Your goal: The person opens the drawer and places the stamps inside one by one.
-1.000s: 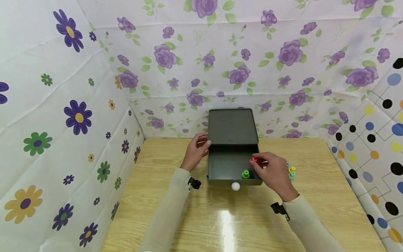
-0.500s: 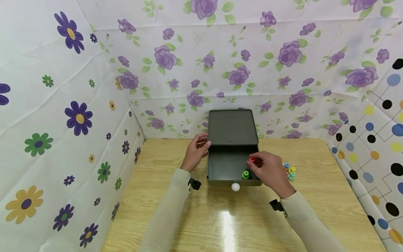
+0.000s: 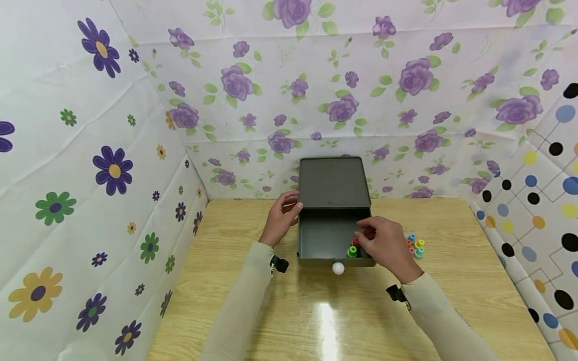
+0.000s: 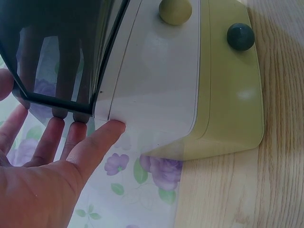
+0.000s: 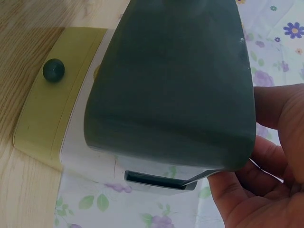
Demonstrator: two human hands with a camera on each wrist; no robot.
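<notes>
A small drawer cabinet stands on the table, its dark green top drawer (image 3: 316, 238) pulled out. In the head view, my left hand (image 3: 280, 218) touches the cabinet's left side with extended fingers; its fingertip (image 4: 116, 126) meets the white drawer's edge (image 4: 156, 80) in the left wrist view. My right hand (image 3: 388, 245) hovers over the drawer's right side, thumb and index finger apart. Just under the thumb, a red stepped peg (image 3: 355, 242) sits in the drawer, partly hidden, behind a green stepped peg (image 3: 352, 251). The right wrist view shows the drawer's underside hiding both pegs.
Several small coloured pegs (image 3: 419, 251) cluster on the table right of the cabinet, partly behind the right hand. Below the pulled-out drawer are a white drawer and a yellow drawer (image 5: 52, 109) with a dark knob (image 5: 53, 70). Flowered cloth (image 3: 271, 100) backs the table.
My right hand has moved slightly left over the drawer and let go of the red peg, which now sits lower, beside the green one. My left hand has stayed put.
</notes>
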